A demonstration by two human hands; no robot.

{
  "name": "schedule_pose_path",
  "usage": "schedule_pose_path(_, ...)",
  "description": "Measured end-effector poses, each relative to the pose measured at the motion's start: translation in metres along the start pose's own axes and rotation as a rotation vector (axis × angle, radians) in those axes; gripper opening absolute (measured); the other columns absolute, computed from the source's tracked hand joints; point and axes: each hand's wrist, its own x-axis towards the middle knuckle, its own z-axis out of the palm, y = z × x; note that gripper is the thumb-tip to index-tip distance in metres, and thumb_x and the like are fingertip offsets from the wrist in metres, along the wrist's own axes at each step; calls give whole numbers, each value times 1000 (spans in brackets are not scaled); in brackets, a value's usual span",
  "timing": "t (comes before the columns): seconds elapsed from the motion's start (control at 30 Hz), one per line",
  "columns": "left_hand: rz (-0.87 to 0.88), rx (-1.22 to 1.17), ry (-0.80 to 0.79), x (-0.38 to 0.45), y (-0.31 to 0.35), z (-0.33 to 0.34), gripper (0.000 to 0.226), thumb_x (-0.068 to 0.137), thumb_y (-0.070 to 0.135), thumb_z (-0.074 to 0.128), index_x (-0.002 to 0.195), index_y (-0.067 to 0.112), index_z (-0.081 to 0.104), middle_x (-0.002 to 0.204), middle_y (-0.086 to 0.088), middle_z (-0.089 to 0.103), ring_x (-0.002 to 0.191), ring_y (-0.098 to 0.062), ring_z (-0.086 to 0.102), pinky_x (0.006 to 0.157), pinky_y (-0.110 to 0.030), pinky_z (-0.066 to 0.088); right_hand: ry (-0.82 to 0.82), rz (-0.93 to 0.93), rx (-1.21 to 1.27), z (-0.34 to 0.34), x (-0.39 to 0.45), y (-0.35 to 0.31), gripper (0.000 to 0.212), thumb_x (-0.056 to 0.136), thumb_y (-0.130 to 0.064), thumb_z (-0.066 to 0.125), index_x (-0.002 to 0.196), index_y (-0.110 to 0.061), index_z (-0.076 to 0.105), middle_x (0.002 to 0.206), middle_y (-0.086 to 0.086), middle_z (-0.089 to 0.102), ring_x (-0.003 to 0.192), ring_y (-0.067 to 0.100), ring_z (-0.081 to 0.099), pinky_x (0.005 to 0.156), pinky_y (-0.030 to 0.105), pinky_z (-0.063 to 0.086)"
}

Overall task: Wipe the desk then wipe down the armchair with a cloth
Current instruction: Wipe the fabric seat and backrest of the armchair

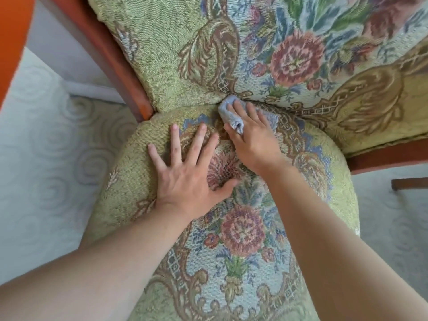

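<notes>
The armchair fills the head view, with green floral tapestry on its seat cushion (312,205) and backrest (173,42). My right hand (252,137) presses a small blue-grey cloth (228,112) into the crease where the seat meets the backrest. The cloth is bunched under my fingers, and part of it shows on either side of the hand. My left hand (187,172) lies flat on the seat cushion just left of the right hand, fingers spread, holding nothing.
The chair's orange-brown wooden frame shows at the left (111,54) and right (389,156). A pale carpet with swirl patterns (41,158) lies around the chair. A dark wooden piece (410,183) pokes in at the right edge.
</notes>
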Motion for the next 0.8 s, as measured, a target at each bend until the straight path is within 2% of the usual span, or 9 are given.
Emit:
schedule_pose_path(0.07,-9,1,-7,-1,-2,-1,100,78,91,7,159,31,15,168,5,5,152,-42,-4,107,-80,8,-29,-72,4,-2,4,-5,53,107,-40,33,157,-23,24,164,-2,19,153,20,4,124,31,-3)
schedule_pose_path(0.17,-11,17,-22,-5,-3,0,98,78,89,8,158,31,17,168,5,5,152,-41,-4,107,-79,9,-56,-150,71,-9,-8,-1,53,106,-40,39,155,-26,27,161,-11,19,149,10,-1,117,20,-12)
schedule_pose_path(0.2,-9,24,-29,-5,-2,1,98,79,89,9,157,31,16,168,6,4,152,-41,-5,107,-79,9,-84,-137,94,-13,-17,6,53,105,-42,40,155,-29,26,159,-14,17,146,6,-3,115,21,-12)
schedule_pose_path(0.3,-22,42,-36,-3,0,0,97,80,90,13,158,34,8,168,7,0,152,-40,-9,108,-78,7,-158,-45,62,-28,-42,36,55,104,-37,44,154,-39,22,160,-17,9,148,11,1,116,36,5)
schedule_pose_path(0.37,-25,36,-31,-2,1,-2,97,80,90,16,159,35,9,168,7,2,152,-41,-8,108,-79,8,-71,-34,-51,-35,-54,48,58,102,-27,50,153,-35,25,153,-19,10,144,11,4,111,37,13)
schedule_pose_path(0.43,-23,31,-26,-1,0,-1,96,81,90,19,159,34,13,168,5,6,152,-43,-3,106,-80,10,56,-52,-95,-35,-52,47,55,100,-22,55,151,-22,35,144,-15,16,136,10,9,109,43,12)
schedule_pose_path(0.5,-19,37,-20,-1,-3,0,97,81,90,20,159,33,15,168,4,8,151,-43,0,106,-80,12,83,-42,-45,-27,-40,34,51,102,-23,52,150,-12,38,142,-11,18,136,12,9,111,44,5)
schedule_pose_path(0.63,-13,54,-12,-3,-4,2,96,81,89,20,159,33,16,168,3,9,151,-44,1,105,-81,13,-31,-117,41,-11,2,10,52,106,-28,43,154,-13,29,161,2,22,151,23,9,119,30,-4)
schedule_pose_path(0.8,-17,81,-31,-4,-6,4,95,81,89,20,159,34,16,168,3,9,151,-43,-1,106,-80,14,-153,-354,16,-15,30,6,51,105,-24,47,153,-18,31,160,2,31,151,19,16,123,28,3)
